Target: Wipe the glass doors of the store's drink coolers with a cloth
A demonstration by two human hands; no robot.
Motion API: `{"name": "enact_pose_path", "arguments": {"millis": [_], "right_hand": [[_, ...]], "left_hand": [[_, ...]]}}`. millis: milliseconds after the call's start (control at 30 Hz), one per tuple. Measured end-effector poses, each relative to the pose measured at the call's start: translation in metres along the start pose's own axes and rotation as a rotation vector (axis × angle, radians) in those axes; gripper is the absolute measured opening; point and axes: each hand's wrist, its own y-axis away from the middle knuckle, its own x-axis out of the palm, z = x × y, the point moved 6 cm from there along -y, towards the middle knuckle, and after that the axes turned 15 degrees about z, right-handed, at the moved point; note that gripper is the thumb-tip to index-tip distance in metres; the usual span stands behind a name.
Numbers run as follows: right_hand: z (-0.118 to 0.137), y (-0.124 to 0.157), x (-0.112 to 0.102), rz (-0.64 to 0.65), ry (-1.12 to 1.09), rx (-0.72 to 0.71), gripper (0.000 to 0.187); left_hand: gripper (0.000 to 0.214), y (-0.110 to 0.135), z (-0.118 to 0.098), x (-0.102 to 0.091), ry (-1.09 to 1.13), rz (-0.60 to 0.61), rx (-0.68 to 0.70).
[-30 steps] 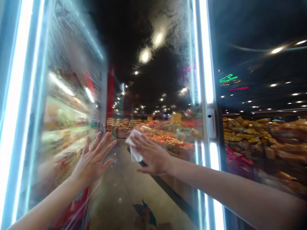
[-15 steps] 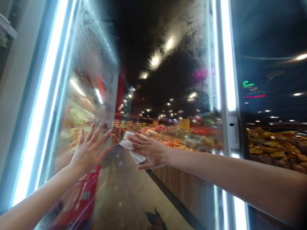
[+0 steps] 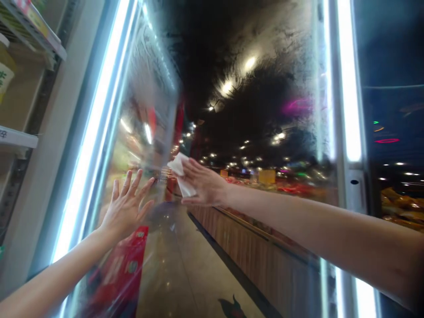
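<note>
A tall glass door (image 3: 251, 119), smeared and hazy toward its top, stands in front of me, with glowing strip lights along its sides. My left hand (image 3: 127, 207) holds nothing. Its fingers are spread against or just before the glass at the left; exact contact is hard to tell. To its right, my right hand (image 3: 207, 181) lies flat over a folded white tissue (image 3: 186, 185) and keeps it at the glass. Part of the tissue sticks out past the fingertips; the rest is hidden beneath the palm.
At the left are fridge shelves (image 3: 18, 137) with a bottle (image 3: 5, 70) at the edge. The door handle (image 3: 356, 187) is on the right-hand frame. Through the glass show a tiled floor (image 3: 175, 260), a wood-panelled display counter (image 3: 238, 238) and a red box-like display (image 3: 122, 274).
My right hand and the tissue have moved up over the glass. The left hand stays nearly in place. The view has turned left, bringing in more of the shelves.
</note>
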Motion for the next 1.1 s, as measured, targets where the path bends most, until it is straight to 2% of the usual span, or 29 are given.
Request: {"name": "enact_pose_path", "arguments": {"millis": [67, 100, 133, 233, 300, 333, 467, 533, 633, 667, 700, 833, 867, 1033, 1100], "right_hand": [[-0.021, -0.012, -0.007, -0.058, -0.037, 0.177, 0.098], [-0.024, -0.018, -0.009, -0.074, -0.048, 0.214, 0.099], [-0.018, -0.023, -0.008, -0.07, -0.05, 0.19, 0.1], [0.02, -0.036, 0.002, 0.044, -0.019, -0.077, 0.104], [0.033, -0.044, 0.006, 0.111, -0.004, -0.196, 0.103], [0.029, -0.05, 0.003, 0.109, -0.01, -0.173, 0.101], [-0.005, -0.071, -0.011, -0.013, -0.063, 0.13, 0.097], [0.005, -0.076, -0.007, -0.006, -0.06, 0.095, 0.101], [0.034, -0.077, 0.004, 0.089, -0.027, -0.128, 0.106], [0.037, -0.077, 0.005, 0.11, -0.017, -0.167, 0.105], [0.034, -0.078, 0.003, 0.114, -0.013, -0.158, 0.102], [-0.004, -0.083, -0.016, 0.021, -0.037, 0.098, 0.099], [-0.007, -0.081, -0.018, 0.009, -0.039, 0.123, 0.1], [0.005, -0.057, -0.004, 0.078, -0.031, -0.085, 0.1], [-0.016, -0.043, -0.006, 0.072, -0.04, -0.014, 0.097]], "left_hand": [[0.06, 0.004, 0.005, 0.0, 0.013, 0.001, -0.018], [0.06, 0.005, 0.007, 0.0, 0.018, 0.001, -0.025], [0.06, 0.007, 0.009, -0.001, 0.02, -0.001, -0.029], [0.062, 0.012, 0.015, -0.003, 0.02, -0.038, -0.025], [0.065, 0.015, 0.02, -0.006, 0.025, -0.073, -0.027], [0.065, 0.016, 0.023, -0.007, 0.03, -0.083, -0.031], [0.064, 0.021, 0.029, -0.008, 0.05, -0.088, -0.049], [0.065, 0.024, 0.031, -0.007, 0.059, -0.089, -0.052], [0.067, 0.028, 0.03, -0.004, 0.062, -0.099, -0.053], [0.067, 0.029, 0.03, -0.003, 0.06, -0.102, -0.053], [0.067, 0.03, 0.029, -0.003, 0.059, -0.102, -0.053], [0.066, 0.03, 0.025, -0.003, 0.061, -0.082, -0.058], [0.065, 0.03, 0.023, -0.003, 0.061, -0.081, -0.058], [0.067, 0.023, 0.014, -0.003, 0.049, -0.103, -0.024], [0.067, 0.019, 0.009, -0.001, 0.039, -0.105, -0.006]]}}
